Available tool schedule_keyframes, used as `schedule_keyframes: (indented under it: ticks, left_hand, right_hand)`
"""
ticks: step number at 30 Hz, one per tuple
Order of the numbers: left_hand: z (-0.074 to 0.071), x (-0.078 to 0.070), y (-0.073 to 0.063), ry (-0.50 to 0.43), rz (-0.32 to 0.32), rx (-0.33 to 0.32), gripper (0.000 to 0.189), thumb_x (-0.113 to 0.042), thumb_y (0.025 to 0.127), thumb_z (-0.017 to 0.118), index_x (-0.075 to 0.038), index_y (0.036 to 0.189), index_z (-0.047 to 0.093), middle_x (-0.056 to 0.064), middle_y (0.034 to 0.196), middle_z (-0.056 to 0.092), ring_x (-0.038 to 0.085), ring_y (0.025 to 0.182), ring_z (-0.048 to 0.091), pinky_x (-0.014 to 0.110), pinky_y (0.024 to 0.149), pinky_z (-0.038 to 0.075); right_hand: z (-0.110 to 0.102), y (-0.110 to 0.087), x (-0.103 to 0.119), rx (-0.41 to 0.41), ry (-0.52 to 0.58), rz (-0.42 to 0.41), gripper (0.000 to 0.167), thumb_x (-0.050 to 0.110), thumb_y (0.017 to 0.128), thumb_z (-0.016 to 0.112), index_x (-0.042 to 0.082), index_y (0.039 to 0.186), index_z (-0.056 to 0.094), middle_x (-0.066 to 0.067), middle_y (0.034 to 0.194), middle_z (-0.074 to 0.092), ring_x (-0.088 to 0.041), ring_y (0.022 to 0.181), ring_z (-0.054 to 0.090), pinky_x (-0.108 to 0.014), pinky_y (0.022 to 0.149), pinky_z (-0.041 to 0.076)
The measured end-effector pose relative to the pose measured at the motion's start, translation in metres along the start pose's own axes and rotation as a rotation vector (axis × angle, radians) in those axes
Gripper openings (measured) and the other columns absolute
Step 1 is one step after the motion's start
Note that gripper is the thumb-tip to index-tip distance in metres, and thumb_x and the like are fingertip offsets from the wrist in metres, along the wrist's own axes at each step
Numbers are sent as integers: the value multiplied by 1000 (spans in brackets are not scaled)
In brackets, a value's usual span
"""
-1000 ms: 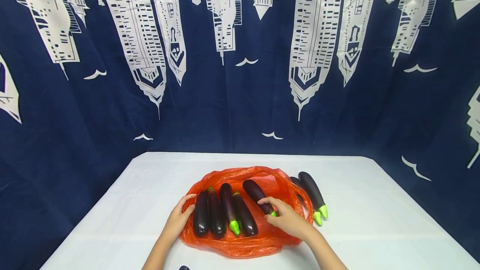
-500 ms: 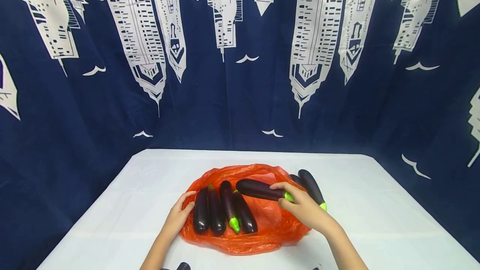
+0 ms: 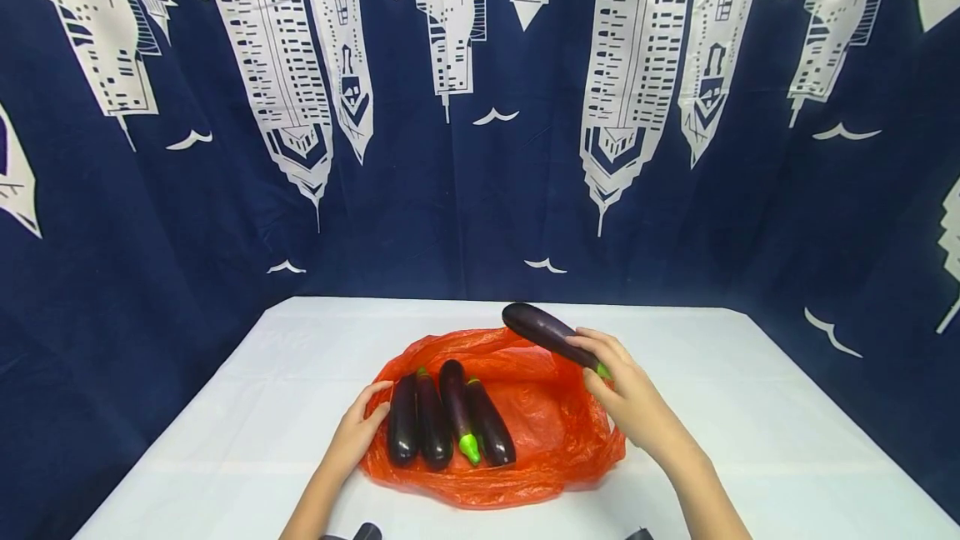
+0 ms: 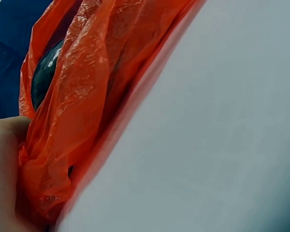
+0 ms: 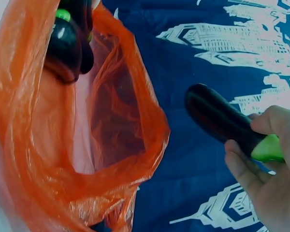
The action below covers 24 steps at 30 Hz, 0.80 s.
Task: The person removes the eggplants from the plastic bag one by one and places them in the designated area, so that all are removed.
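An orange-red plastic bag (image 3: 540,432) lies wide-mouthed on the white table, with several dark purple eggplants (image 3: 491,423) side by side in its left half. My left hand (image 3: 358,432) grips the bag's left rim; the left wrist view shows the thumb against the bunched plastic (image 4: 82,96). Raised above the bag's right rear rim, an eggplant (image 3: 543,327) is held by my right hand (image 3: 630,390) near its green stem end. In the right wrist view its dark round end (image 5: 200,101) points toward the bag's mouth, apart from the plastic.
The white table (image 3: 225,432) extends around the bag on all sides. Behind it hangs a navy cloth (image 3: 465,207) printed with white upside-down buildings. Small dark objects (image 3: 367,532) show at the bottom edge near the forearms.
My right hand has lifted the eggplant out of the bag, up and to the right. The two eggplants right of the bag are now hidden behind that hand. My left hand stays put.
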State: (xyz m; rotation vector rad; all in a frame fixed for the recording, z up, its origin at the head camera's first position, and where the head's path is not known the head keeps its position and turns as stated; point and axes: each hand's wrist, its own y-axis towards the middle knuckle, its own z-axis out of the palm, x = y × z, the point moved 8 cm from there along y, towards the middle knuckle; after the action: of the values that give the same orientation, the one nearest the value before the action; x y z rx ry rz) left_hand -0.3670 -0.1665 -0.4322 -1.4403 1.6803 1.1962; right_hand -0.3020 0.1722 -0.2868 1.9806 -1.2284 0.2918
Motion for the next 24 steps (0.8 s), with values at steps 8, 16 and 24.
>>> schedule_keyframes:
  ticks: [8, 16, 24]
  left_hand:
    - [0, 2, 1, -11, -11, -2, 36, -19, 92, 51, -11, 126, 49, 19, 134, 46, 38, 126, 38, 61, 103, 26]
    - [1, 3, 1, 5, -26, -3, 34, -20, 91, 51, -14, 124, 51, 18, 133, 47, 38, 125, 40, 61, 102, 29]
    - [0, 4, 2, -6, -27, -9, 34, -19, 92, 50, -14, 125, 50, 18, 133, 47, 38, 125, 40, 61, 102, 28]
  right_hand:
    - [-18, 0, -12, -99, -88, 0, 42, 3, 88, 49, 13, 128, 48, -12, 137, 39, -38, 118, 46, -54, 88, 43]
    - [-28, -4, -53, -191, -148, 77, 41, 4, 91, 45, 7, 131, 43, -19, 139, 34, -43, 119, 43, -60, 87, 42]
    - [-28, -6, -101, -175, -153, 186, 41, 5, 92, 40, 1, 133, 39, -25, 138, 30, -48, 120, 37, -61, 89, 38]
